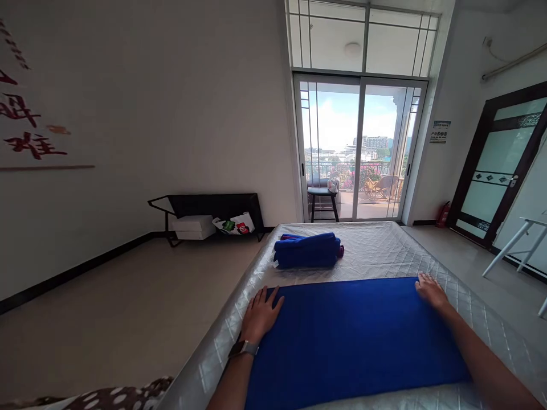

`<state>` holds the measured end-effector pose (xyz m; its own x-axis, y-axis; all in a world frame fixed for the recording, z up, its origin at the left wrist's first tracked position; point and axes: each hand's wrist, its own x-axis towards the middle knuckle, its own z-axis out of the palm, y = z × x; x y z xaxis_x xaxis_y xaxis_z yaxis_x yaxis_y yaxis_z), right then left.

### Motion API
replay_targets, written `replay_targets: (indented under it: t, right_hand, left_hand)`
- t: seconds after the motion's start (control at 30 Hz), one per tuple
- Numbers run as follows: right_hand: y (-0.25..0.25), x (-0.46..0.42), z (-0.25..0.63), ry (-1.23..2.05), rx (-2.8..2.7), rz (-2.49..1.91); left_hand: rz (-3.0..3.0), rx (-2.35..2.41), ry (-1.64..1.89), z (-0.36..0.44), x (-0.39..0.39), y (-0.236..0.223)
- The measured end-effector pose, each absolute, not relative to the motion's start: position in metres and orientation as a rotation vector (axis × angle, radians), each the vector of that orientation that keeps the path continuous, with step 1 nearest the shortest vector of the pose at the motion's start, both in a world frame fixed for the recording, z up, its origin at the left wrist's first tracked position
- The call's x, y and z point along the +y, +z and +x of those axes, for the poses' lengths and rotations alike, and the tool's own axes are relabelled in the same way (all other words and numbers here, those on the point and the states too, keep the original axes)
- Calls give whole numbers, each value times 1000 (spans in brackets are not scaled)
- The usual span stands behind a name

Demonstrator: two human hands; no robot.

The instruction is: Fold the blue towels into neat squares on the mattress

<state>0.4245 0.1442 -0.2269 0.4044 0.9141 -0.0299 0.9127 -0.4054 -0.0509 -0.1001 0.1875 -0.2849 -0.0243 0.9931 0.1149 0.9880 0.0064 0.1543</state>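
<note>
A blue towel [354, 336] lies spread flat across a quilted silver-white mattress [384, 247]. My left hand [260, 315] rests flat on the towel's far left corner, fingers stretched out, a watch on its wrist. My right hand [429, 290] lies flat on the far right corner, fingers extended. Neither hand grips the cloth. Beyond the towel sits a pile of folded blue towels [306, 250] with something dark red at its right end.
A low black rack [213, 213] with a white box and a bag stands by the left wall. Glass balcony doors [359, 148] with a stool before them are ahead. White table legs [517, 242] stand at the right.
</note>
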Motion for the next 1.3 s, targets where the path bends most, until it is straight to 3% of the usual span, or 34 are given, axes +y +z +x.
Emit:
replay_targets:
  t: [0.1, 0.27, 0.4, 0.53, 0.97, 1.13, 1.3]
  right_hand:
    - [-218, 149, 363, 26, -1881, -2384]
    - [-230, 148, 226, 224, -2253, -1811]
    - [-249, 146, 180, 367, -2355, -1659]
    - [-256, 146, 211, 399, -2339, -1771]
    - [-230, 122, 439, 111, -1739, -2598]
    - [-223, 122, 422, 12, -1677, -2609]
    - [-222, 122, 304, 38, -2011, -2182]
  left_hand:
    - [2205, 2220, 303, -100, 188, -288]
    - [2238, 2223, 321, -100, 189, -290]
    - [2227, 2201, 307, -101, 190, -291]
    - [2198, 2204, 326, -104, 192, -296]
    - [2235, 2221, 318, -106, 194, -297]
    - [2305, 2208, 268, -111, 197, -303]
    - [2294, 2232, 248, -108, 195, -301]
